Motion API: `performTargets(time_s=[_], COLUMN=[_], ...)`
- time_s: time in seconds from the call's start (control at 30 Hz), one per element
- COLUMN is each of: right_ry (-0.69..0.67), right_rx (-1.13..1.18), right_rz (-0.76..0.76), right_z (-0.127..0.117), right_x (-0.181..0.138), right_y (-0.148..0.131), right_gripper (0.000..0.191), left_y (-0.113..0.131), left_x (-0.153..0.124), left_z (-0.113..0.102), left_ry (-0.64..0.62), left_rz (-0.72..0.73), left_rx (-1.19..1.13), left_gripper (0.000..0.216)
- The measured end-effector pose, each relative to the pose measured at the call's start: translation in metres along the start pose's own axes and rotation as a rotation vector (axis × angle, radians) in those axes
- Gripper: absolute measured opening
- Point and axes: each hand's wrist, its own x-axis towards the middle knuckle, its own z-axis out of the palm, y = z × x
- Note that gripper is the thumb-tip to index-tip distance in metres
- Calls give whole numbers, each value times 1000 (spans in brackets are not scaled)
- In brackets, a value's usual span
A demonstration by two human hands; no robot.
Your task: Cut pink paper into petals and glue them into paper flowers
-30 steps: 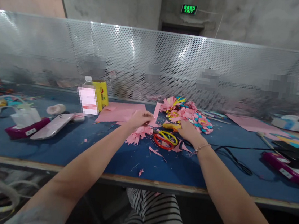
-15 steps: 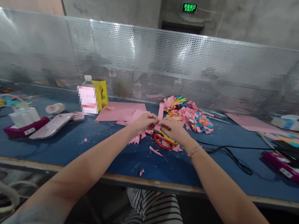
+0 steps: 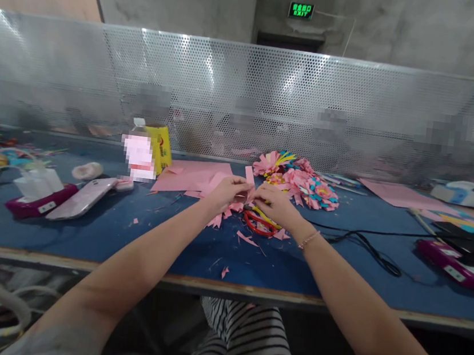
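Note:
Between my two hands is a pink paper strip (image 3: 249, 175), its upper end sticking up past my fingertips. My left hand (image 3: 231, 193) is closed in a pinch on the strip from the left. My right hand (image 3: 272, 201) pinches it from the right, the thumb and fingertips close together. Just below lie scissors with red handles (image 3: 259, 224), partly under my right hand, beside something yellow. Cut pink paper pieces (image 3: 221, 217) lie under my left hand. Behind my right hand is a heap of paper flowers (image 3: 301, 181) in pink, blue and yellow.
Pink paper sheets (image 3: 192, 175) lie behind my left hand. Leftward are a bottle (image 3: 138, 154), a yellow packet (image 3: 163, 148), a phone (image 3: 83, 199) and a purple power strip (image 3: 44, 200). A black cable (image 3: 367, 245) runs to another power strip (image 3: 455, 266). A perforated metal screen (image 3: 232, 79) stands behind.
The strip's upper end has tilted left and sits slightly lower. My fingers have shifted a little around it, while the scissors and flowers stay where they were.

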Motion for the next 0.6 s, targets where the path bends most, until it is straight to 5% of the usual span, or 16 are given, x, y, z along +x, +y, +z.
performTargets(time_s=[0.27, 0.6], right_ry=[36, 208], right_rx=[51, 167], right_rz=[42, 350], right_z=[-1, 5], right_x=[2, 6], right_y=[-6, -9], right_gripper=[9, 13], left_y=[2, 1], left_x=[1, -3], left_z=[0, 5], left_ry=[150, 100], left_rz=[47, 126], left_rx=[-54, 124], left_gripper=[16, 16])
